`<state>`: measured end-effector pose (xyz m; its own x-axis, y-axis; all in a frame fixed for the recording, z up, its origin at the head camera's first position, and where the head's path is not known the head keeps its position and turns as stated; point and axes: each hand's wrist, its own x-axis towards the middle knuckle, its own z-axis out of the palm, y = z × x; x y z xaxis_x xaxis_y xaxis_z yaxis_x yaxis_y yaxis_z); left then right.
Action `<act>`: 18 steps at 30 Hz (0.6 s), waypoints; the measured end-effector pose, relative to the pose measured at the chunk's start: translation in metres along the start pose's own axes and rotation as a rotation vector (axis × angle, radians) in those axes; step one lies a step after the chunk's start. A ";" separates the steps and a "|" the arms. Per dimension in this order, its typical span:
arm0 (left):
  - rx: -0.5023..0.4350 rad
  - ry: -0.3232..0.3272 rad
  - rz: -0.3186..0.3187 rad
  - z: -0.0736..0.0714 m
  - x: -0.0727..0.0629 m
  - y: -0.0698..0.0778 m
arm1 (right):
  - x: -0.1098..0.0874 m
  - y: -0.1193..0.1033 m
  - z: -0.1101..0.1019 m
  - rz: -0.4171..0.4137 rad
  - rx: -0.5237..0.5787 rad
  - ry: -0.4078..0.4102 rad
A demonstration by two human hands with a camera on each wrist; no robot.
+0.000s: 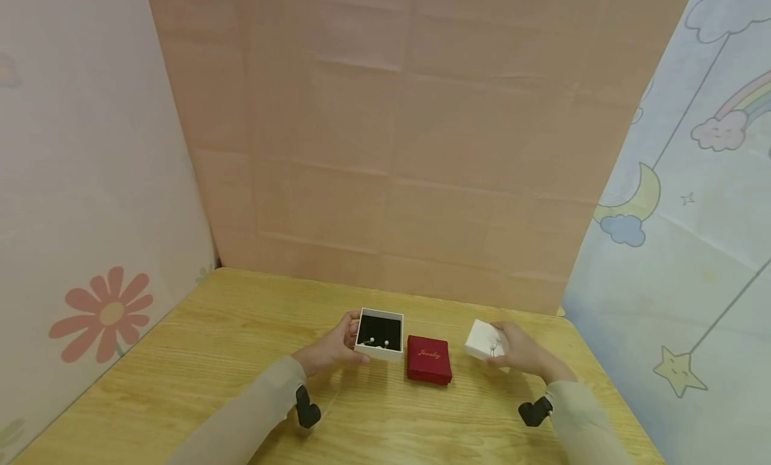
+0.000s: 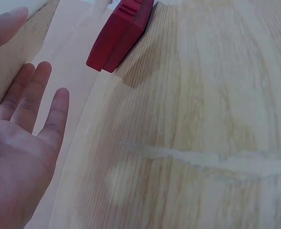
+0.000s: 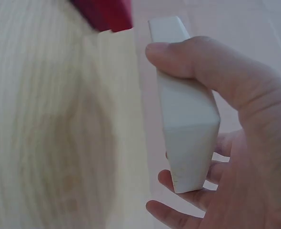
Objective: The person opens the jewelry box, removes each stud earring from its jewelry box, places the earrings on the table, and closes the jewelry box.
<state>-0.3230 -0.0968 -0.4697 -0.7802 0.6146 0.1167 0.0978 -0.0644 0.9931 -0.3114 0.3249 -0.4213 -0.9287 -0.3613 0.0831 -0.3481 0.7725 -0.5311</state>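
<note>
My left hand (image 1: 334,346) grips a small white jewelry box (image 1: 379,354) by its left side, thumb at the front. The box has no lid on, and its black lining (image 1: 381,328) carries two pearl-like studs (image 1: 379,343). To the right, my right hand (image 1: 521,348) holds a white box lid (image 1: 480,338), tilted, with a fine grey design near one corner. In the right wrist view the thumb presses one edge of the lid (image 3: 188,105) and fingers support the other side. Between the hands, a red jewelry box (image 1: 429,359) with gold lettering sits closed on the table.
The wooden table (image 1: 199,358) has a peach backdrop (image 1: 391,150) behind it. Printed cloth panels stand at the left, with a flower (image 1: 111,314), and at the right, with a star (image 1: 680,371). Black wrist cameras (image 1: 307,408) sit on both sleeves.
</note>
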 end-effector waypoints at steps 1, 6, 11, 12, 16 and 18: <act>0.000 -0.002 0.002 0.000 0.000 0.000 | -0.003 0.002 0.002 0.017 0.005 -0.011; 0.000 -0.011 0.001 0.000 0.000 0.001 | -0.014 0.008 0.011 0.098 -0.007 -0.073; 0.003 -0.005 -0.005 0.001 -0.001 0.002 | -0.016 0.008 0.018 0.121 -0.020 -0.108; 0.002 -0.005 -0.006 0.000 -0.001 0.002 | -0.015 0.008 0.018 0.118 -0.024 -0.112; -0.001 -0.007 -0.010 0.000 -0.001 0.001 | -0.015 0.007 0.021 0.121 -0.031 -0.115; -0.001 -0.005 -0.014 0.000 -0.001 0.002 | -0.014 0.006 0.022 0.122 -0.039 -0.115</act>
<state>-0.3221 -0.0974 -0.4683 -0.7785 0.6191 0.1030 0.0866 -0.0565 0.9946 -0.2975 0.3236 -0.4444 -0.9443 -0.3195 -0.0783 -0.2405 0.8329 -0.4984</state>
